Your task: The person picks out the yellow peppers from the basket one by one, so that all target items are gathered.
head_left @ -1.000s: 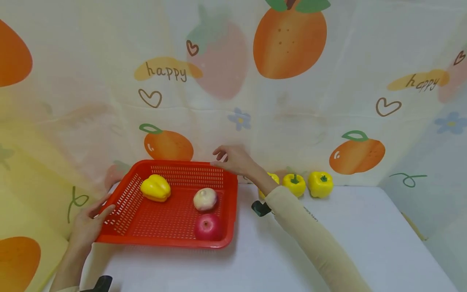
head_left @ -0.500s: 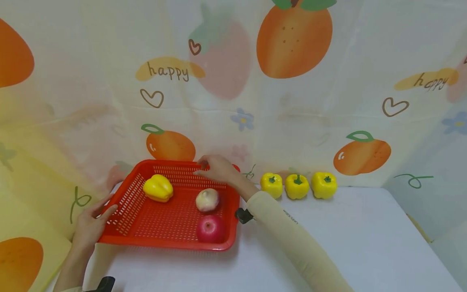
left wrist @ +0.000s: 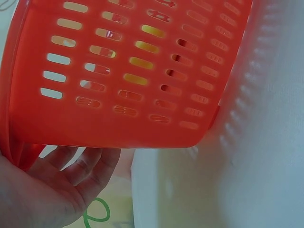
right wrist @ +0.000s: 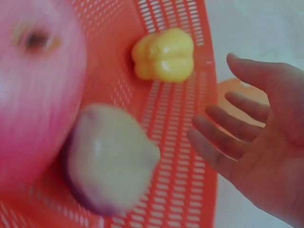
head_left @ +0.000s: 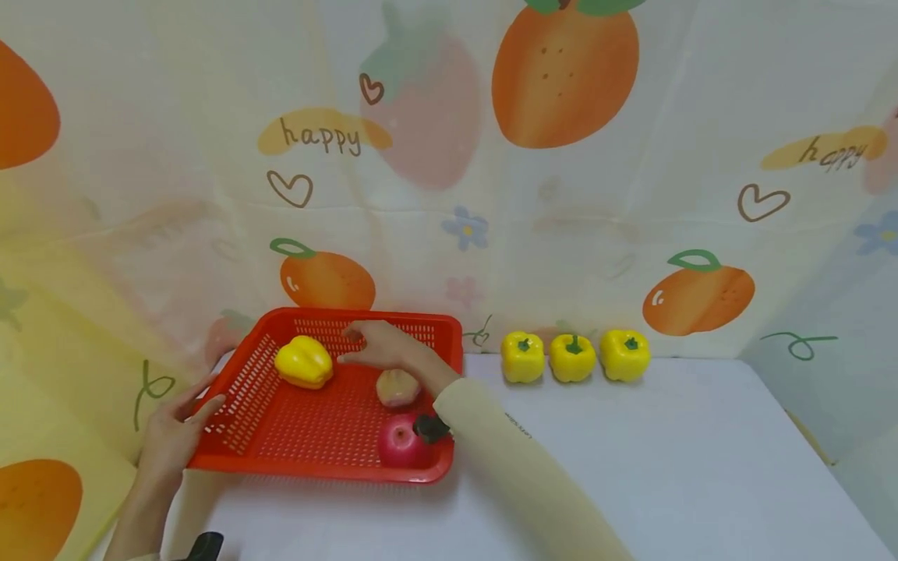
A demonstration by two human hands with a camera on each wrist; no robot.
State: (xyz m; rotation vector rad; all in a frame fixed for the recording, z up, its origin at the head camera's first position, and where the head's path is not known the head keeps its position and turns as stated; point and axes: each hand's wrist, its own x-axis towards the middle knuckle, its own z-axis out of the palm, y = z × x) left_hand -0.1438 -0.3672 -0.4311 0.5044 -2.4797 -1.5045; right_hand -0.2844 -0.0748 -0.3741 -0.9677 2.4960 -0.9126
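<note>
A red plastic basket [head_left: 326, 413] with slotted sides stands on the white table. My left hand [head_left: 171, 428] holds its left rim, thumb over the edge and fingers on the outer side; the left wrist view shows those fingers [left wrist: 90, 166] bent beneath the rim. Inside lie a yellow bell pepper [head_left: 304, 361] at the back left, a turnip [head_left: 397, 388] and a pinkish-red round fruit [head_left: 401, 442] at the right. Over the basket, between pepper and turnip, hovers my right hand [head_left: 382, 345], partly covering the turnip. Its fingers [right wrist: 223, 123] are spread and hold nothing.
Several yellow bell peppers [head_left: 571, 358] stand in a row at the back of the table [head_left: 631, 467], right of the basket. Behind hangs a fruit-printed cloth [head_left: 435, 257]. The dark wrist camera [head_left: 430, 428] on my right arm overlaps the round fruit.
My right hand has moved left and down from the basket's back right corner to over its inside, toward the pepper there. The left hand keeps its hold on the rim.
</note>
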